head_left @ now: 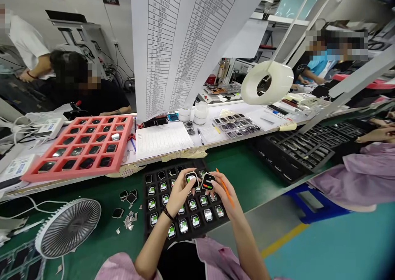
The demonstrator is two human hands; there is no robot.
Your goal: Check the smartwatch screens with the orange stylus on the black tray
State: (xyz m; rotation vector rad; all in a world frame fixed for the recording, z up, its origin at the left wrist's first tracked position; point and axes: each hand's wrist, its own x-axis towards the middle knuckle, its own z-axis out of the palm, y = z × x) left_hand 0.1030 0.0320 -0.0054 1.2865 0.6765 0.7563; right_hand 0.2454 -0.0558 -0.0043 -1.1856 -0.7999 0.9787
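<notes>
Above a black foam tray [159, 232] full of lit watch units, my left hand [180, 191] holds a square watch [191, 180] with a white and green screen, its thumb on the glass. My right hand [226, 191] grips a second watch [208, 181], whose dark screen shows orange and green marks. An orange stick-like tool [226, 188] is also tucked in my right hand. The two watches are side by side, close together. Several units in the tray below are partly hidden by my hands and forearms.
A white fan [68, 227] stands left of the tray, near loose watch parts [130, 220]. On the shelf are a red foam tray [83, 171], paper sheets [163, 141] and a clear tray [237, 125]. A white tape roll [267, 83] hangs above. Other people sit around.
</notes>
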